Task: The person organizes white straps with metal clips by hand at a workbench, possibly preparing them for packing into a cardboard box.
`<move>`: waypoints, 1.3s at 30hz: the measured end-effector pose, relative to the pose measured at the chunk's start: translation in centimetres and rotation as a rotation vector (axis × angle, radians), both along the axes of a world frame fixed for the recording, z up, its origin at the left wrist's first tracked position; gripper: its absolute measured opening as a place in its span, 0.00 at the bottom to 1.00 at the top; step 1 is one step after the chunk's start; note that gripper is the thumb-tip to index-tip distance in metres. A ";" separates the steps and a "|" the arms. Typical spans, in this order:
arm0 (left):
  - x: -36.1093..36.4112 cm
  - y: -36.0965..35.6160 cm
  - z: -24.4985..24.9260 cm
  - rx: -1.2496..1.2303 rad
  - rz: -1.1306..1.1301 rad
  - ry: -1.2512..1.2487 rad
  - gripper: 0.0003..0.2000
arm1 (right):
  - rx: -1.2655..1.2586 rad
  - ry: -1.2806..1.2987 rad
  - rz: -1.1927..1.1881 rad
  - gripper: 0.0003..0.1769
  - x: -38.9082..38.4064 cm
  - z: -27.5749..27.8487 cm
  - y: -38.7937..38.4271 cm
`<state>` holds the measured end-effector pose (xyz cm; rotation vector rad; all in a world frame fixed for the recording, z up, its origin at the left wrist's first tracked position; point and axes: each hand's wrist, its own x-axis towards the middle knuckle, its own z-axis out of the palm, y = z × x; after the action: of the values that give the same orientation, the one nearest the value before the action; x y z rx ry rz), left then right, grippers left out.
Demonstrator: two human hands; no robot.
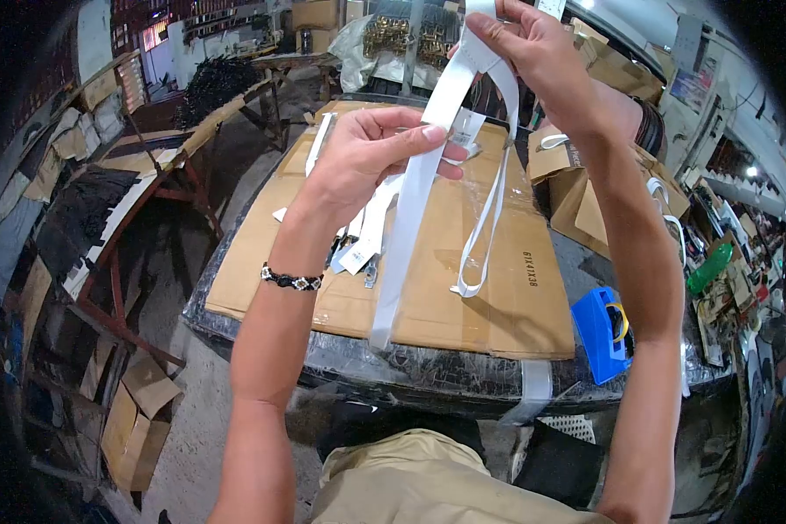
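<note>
The person is holding a long, flat white strap (408, 229) up above the middle of the tabletop (428, 367), and both hands are gripping it. The left hand (391, 150) is pinching the band partway along, its thumb lying on the near face and its fingers reaching behind; the right hand (533, 39) is clasping it higher up, close to where the band is overlapping itself. The strap's lower end is hanging toward the front edge of the tabletop, though whether it is touching the brown cardboard sheet (520, 323) there cannot be told. A narrow white looped band (473, 262) is dangling below the right hand, over the sheet's right half; whether it is part of the same strap is unclear. For good handling, the hands probably want to be keeping the strap flat and untwisted between them, with the right thumb pressing the overlap so that its edges are lining up. The left hand would do well to be guiding lightly rather than tugging, and the loop is best hanging clear of the loose white paper tags (358, 255) near the sheet's middle. A blue plastic tape dispenser (598, 336) is standing near the tabletop's front right corner, apart from both hands.
</note>
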<state>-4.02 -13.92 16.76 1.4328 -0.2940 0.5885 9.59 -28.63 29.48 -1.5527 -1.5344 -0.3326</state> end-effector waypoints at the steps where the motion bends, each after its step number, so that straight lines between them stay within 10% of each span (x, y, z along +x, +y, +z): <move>1: 0.3 0.0 0.0 0.001 -0.009 0.001 0.13 | 0.021 0.000 0.011 0.16 0.9 -0.3 0.8; 39: 3.2 -1.6 6.2 0.325 0.082 0.004 0.13 | -0.259 0.320 0.283 0.21 2.2 -1.7 -1.9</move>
<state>-0.82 -15.54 22.98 1.7654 -0.3402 0.6247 11.81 -30.52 27.81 -1.4706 -1.5546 0.2734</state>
